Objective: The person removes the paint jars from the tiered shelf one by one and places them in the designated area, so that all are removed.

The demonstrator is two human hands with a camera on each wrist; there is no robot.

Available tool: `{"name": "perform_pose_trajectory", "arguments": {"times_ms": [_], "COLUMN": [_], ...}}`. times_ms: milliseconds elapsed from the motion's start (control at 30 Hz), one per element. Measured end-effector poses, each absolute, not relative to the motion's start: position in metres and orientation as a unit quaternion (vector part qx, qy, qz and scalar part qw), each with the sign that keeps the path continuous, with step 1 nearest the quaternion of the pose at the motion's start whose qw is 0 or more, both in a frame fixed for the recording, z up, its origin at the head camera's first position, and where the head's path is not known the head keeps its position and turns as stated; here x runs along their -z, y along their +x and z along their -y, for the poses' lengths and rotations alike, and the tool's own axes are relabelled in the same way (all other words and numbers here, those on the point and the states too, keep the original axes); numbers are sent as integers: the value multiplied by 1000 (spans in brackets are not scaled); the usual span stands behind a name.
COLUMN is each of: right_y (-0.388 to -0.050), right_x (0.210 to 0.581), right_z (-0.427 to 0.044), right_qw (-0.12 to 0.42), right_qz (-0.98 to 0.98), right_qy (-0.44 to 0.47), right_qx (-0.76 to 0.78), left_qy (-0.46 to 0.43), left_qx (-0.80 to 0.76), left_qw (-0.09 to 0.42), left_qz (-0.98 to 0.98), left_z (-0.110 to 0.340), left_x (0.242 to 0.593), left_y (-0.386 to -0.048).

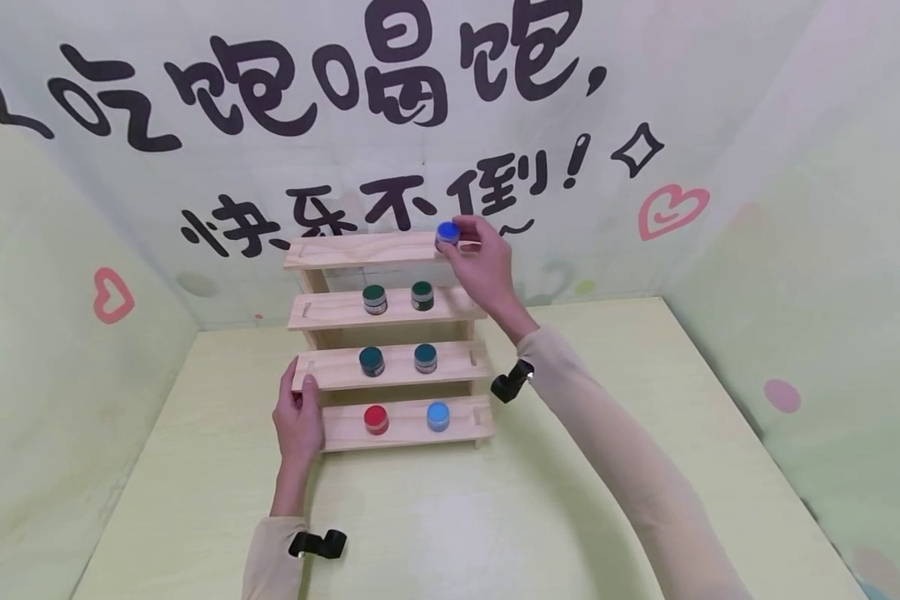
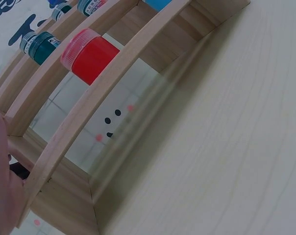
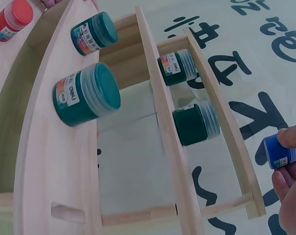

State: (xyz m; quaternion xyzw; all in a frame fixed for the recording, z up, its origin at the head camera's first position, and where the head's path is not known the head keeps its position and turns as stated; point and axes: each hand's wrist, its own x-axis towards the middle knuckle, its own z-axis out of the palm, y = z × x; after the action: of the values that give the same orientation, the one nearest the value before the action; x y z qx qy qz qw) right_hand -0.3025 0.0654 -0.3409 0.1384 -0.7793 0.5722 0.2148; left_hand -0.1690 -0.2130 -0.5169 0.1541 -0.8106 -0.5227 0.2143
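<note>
A four-step wooden rack [image 1: 390, 431] holds small paint jars on its shelves. My right hand [image 1: 483, 262] pinches a blue paint jar [image 3: 280, 152] by its sides at the right end of the top shelf [image 1: 367, 249]; the right wrist view shows a gap between jar and shelf. Around the left end of the second shelf from the bottom, my left hand [image 1: 298, 421] grips the rack, thumb in front. On the bottom shelf sit a red jar [image 1: 376, 420] and a light blue jar [image 1: 438, 417]. Teal jars [image 1: 425, 358] occupy the shelf above, dark green jars [image 1: 375, 300] the one above that.
The rack stands on a pale wood-grain table [image 1: 435, 517]. Behind it rises a white wall sheet [image 1: 450, 150] printed with large black characters and hearts. Side sheets [image 1: 810, 292] bound the table at left and right.
</note>
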Motion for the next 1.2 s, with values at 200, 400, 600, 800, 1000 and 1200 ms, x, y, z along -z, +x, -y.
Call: {"name": "perform_pose_trajectory", "arguments": {"times_ms": [200,400,600,800,1000,1200], "right_y": [-302,-302,-301,-299,-299,-299], "right_x": [348,350,350,352,356,361], "right_z": [-83,-97,-108,-119,-134,-148], "right_qw": [229,232,230,243,248,249], "right_qz": [770,768,774,778,776,773], "right_qy": [135,118,115,114,85,67], "right_qx": [-580,-586,-579,-568,-574,-580], "left_qy": [159,158,153,144,141,143], "left_qx": [521,520,523,530,531,532], "left_qw": [211,212,214,217,214,214], "left_qz": [811,812,811,807,808,807], "left_z": [212,212,212,212,212,212], "left_x": [516,515,516,516,516,516], "left_y": [-168,-168,-169,-168,-168,-168]}}
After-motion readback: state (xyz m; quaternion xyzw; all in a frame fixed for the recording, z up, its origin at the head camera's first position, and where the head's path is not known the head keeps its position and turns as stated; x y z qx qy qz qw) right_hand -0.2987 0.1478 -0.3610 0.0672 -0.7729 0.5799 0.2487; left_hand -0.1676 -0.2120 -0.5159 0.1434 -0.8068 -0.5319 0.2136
